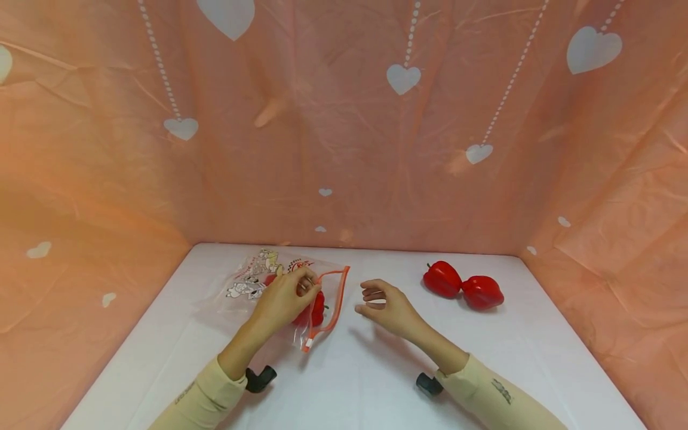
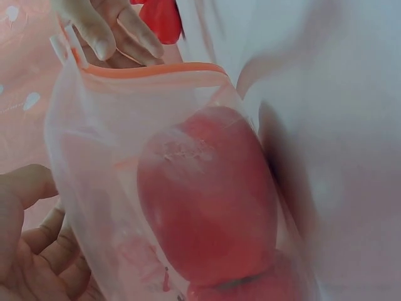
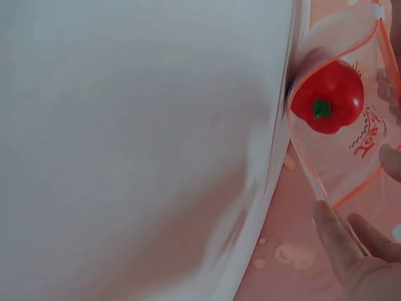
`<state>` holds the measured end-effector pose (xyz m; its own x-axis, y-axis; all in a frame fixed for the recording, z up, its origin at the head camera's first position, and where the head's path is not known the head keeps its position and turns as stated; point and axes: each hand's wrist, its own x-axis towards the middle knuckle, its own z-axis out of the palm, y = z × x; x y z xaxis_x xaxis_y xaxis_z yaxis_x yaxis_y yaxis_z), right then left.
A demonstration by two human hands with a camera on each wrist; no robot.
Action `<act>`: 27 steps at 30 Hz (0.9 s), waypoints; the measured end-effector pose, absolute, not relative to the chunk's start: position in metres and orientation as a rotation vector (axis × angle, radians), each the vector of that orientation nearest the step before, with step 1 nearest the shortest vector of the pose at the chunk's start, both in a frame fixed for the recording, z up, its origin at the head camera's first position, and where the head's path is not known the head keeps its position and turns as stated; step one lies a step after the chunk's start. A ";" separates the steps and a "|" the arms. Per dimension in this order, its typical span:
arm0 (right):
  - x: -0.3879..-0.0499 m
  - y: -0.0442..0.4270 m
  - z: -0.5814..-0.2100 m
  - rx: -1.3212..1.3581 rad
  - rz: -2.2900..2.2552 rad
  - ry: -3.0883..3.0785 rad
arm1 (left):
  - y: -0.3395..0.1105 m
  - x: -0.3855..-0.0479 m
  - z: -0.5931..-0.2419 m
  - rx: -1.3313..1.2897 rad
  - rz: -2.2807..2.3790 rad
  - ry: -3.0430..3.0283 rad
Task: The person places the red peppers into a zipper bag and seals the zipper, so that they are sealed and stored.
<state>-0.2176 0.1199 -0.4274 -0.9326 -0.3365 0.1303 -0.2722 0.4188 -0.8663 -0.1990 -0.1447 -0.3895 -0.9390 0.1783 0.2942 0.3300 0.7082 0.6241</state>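
While the left hand pinched the clear bag and hid part of the red peppers inside, the right hand was spread near it, two more peppers lay farther right, and black things poked past both sleeves.

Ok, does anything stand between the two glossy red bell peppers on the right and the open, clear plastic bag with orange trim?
Yes, the bare right hand: in the head view it hangs between the peppers and the bag's orange trim, holding nothing. Otherwise nothing visible stands there, only white tabletop.
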 end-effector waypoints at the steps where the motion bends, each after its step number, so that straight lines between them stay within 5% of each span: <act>1: -0.217 0.122 -0.427 -0.545 -1.559 2.599 | -0.145 -0.198 -0.389 -0.403 -1.043 -2.709; 27: -0.226 0.178 -0.418 -0.431 -1.496 2.810 | -0.141 -0.195 -0.393 -0.447 -0.822 -2.791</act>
<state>-0.2259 0.1780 -0.4182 -0.9615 -0.2019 0.1866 -0.2676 0.5309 -0.8041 -0.1948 -0.1409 -0.3933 -0.9348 0.2302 0.2704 0.3401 0.7997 0.4948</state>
